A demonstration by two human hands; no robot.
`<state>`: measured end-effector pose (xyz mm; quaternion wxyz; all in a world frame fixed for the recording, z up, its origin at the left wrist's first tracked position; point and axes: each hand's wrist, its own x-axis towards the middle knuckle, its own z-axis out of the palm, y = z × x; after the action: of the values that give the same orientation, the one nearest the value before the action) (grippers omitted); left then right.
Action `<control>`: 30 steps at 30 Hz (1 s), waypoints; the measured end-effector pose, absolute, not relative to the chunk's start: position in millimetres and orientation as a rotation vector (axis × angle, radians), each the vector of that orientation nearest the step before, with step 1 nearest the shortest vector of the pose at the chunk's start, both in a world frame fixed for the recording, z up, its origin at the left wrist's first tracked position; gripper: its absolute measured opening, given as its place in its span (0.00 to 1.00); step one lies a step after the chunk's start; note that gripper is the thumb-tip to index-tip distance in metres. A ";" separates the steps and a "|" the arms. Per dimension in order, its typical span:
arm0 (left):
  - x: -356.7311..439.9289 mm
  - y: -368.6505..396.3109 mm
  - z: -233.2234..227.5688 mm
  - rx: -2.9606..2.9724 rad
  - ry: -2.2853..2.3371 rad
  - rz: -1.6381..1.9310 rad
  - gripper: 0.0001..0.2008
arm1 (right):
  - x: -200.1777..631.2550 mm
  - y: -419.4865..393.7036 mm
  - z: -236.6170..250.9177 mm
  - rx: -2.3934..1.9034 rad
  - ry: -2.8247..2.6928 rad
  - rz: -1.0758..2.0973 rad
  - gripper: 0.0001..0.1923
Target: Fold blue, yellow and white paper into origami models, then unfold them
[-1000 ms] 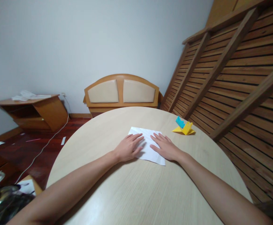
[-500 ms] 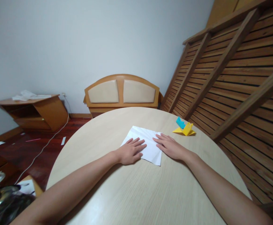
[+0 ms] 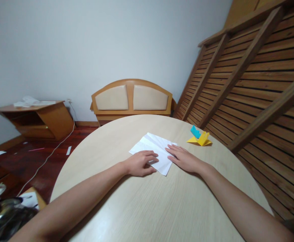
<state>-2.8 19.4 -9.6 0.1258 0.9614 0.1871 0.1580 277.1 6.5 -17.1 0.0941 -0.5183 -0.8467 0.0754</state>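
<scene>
A creased white sheet of paper [image 3: 154,143] lies on the round wooden table [image 3: 142,208] in front of me. My left hand [image 3: 140,163] rests over its near left part, palm down, with the fingers slightly bent and the thumb apart. On the right edge of the sheet lies my right hand [image 3: 183,158], its fingers stretched out flat. Just beyond that hand stand two folded paper figures, a yellow one [image 3: 201,138] and a smaller blue one [image 3: 194,131].
Behind the table is a headboard [image 3: 130,112] with cream panels. A slatted wooden frame [image 3: 237,84] leans along the right. At the left are a low cabinet [image 3: 53,122] with white papers on top, a white cable [image 3: 46,161] on the floor, and an open box [image 3: 39,198].
The sheet has turned clockwise under my hands, its near corner shifting left. My left fingers have drawn closer together and bent. My right hand has barely moved.
</scene>
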 end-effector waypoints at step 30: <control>5.7 26.3 -18.1 2.633 0.981 0.665 0.14 | 246.2 -3.1 -15.6 -1.432 -2.331 0.086 0.10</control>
<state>5.7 26.3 -18.1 0.1268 0.9045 0.3371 0.2286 246.2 -3.1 -15.6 0.2007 -0.5126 -0.8343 0.0309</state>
